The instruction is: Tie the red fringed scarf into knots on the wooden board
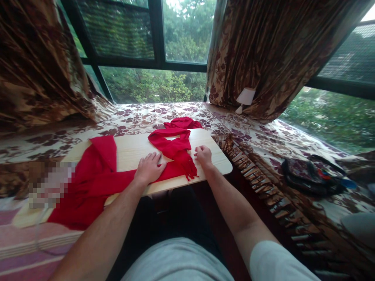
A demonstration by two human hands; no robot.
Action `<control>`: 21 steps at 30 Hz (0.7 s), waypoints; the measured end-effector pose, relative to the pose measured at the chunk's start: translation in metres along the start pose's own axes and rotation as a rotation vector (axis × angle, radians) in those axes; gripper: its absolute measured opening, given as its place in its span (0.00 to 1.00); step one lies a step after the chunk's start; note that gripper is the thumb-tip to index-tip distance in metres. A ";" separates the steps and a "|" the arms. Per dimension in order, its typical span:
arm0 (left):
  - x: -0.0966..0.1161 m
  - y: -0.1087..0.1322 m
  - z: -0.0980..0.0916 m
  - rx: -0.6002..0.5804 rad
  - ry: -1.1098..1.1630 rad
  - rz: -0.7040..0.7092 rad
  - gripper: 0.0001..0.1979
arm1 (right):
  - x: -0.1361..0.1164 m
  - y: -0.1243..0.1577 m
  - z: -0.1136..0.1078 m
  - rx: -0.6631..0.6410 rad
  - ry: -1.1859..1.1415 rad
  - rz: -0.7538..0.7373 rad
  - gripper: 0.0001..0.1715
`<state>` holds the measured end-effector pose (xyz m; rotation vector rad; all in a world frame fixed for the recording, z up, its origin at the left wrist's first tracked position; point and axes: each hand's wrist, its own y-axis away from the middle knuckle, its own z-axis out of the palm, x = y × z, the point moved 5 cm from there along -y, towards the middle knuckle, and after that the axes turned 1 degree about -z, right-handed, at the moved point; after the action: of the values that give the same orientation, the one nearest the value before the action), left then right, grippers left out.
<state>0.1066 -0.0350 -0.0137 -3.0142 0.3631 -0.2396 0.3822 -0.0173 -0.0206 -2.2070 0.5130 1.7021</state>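
A red fringed scarf [172, 148] lies looped on the right part of a pale wooden board [131, 146]. My left hand [149, 168] rests on a flat red strip of cloth near the board's front edge, its fingers spread and holding nothing. Just right of the scarf, my right hand [203, 155] is over the board with its fingers curled in; whether something small is between them I cannot make out. More red cloth [90, 171] is spread over the board's left side and hangs past its front edge. Behind the looped scarf is another red bundle [183, 122].
Floral cloth [131, 117] covers the ledge beyond the board. A small white lamp [246, 96] stands by the brown curtain [249, 47]. A dark bag [304, 175] lies at the right. Striped pink fabric [35, 249] is at the lower left.
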 end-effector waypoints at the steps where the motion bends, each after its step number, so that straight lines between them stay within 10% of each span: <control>1: 0.000 0.000 0.000 -0.002 0.002 0.001 0.35 | 0.001 0.000 0.000 -0.001 0.011 -0.044 0.14; 21: 0.002 0.001 -0.003 -0.012 0.059 -0.007 0.35 | -0.009 0.013 0.005 0.005 0.423 -0.378 0.18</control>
<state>0.1074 -0.0363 -0.0107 -3.0263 0.3607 -0.3291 0.3697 -0.0252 -0.0136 -2.4742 0.1702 1.0505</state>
